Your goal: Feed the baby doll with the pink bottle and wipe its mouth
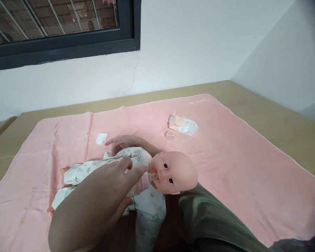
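A bald baby doll (178,171) in a white printed outfit lies face up, its head to the right and its feet to the left. My left hand (123,175) reaches in from the lower left, closed around a small baby bottle (140,185) with a pink collar. The clear teat touches the doll's mouth; most of the bottle is hidden under my fingers. Behind the doll's head and along its far side runs my right arm. My right hand (123,141) lies by the doll's body, fingers loosely spread. An olive-green sleeve (212,213) shows below the head.
A pink blanket (238,168) covers much of the wooden surface (273,112). On it lie a printed packet (183,124), a clear dome-shaped cap (169,135) beside it, and a small white square (102,138) near my right fingertips. Behind stand a white wall and a dark-framed window (128,38).
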`<state>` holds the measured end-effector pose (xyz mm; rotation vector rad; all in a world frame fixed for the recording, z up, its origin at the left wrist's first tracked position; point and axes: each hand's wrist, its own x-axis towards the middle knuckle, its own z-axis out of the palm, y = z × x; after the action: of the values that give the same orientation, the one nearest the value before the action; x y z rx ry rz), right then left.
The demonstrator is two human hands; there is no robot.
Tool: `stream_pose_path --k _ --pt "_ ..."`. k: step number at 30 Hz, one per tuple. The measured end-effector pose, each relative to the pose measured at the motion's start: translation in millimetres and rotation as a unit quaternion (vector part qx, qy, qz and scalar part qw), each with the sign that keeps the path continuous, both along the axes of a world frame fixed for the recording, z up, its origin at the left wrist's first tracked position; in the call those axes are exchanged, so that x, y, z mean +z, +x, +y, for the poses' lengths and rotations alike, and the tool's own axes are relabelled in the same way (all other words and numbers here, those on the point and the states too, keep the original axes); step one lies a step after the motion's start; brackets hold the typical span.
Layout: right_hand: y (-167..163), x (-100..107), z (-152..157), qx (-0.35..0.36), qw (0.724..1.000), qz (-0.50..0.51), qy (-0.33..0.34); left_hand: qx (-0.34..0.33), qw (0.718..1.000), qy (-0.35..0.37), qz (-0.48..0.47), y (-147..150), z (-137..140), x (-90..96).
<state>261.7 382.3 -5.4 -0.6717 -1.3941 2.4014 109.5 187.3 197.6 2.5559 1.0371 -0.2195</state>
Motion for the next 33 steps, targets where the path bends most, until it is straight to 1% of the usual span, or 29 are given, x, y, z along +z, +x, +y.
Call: stream_pose_path --k 4,7,11,20,27,33 --pt "0.6 -6.4 -0.3 -0.001 0.999 0.035 -0.004 -0.008 1.0 -0.005 -0.002 -0.5 -0.1 -0.7" --pt "1.6 -8.0 -0.4 -0.002 0.999 0.044 -0.002 -0.009 1.0 -0.004 -0.002 -1.5 -1.7 -1.1" --pt "2.0 -6.4 1.0 0.01 0.999 0.032 -0.001 0.009 1.0 -0.008 -0.001 -1.1 -2.9 0.4" --pt "0.0 -11.6 3.0 0.004 0.999 0.038 -0.002 0.012 0.999 -0.027 0.012 0.9 -3.4 3.2" --pt "1.2 -5.4 1.2 0.006 1.0 0.031 -0.001 0.012 1.0 -0.018 0.01 1.3 -4.5 3.2" --pt "0.4 -8.2 3.5 0.006 1.0 0.027 -0.006 0.005 1.0 -0.02 0.016 1.4 -3.4 1.1"
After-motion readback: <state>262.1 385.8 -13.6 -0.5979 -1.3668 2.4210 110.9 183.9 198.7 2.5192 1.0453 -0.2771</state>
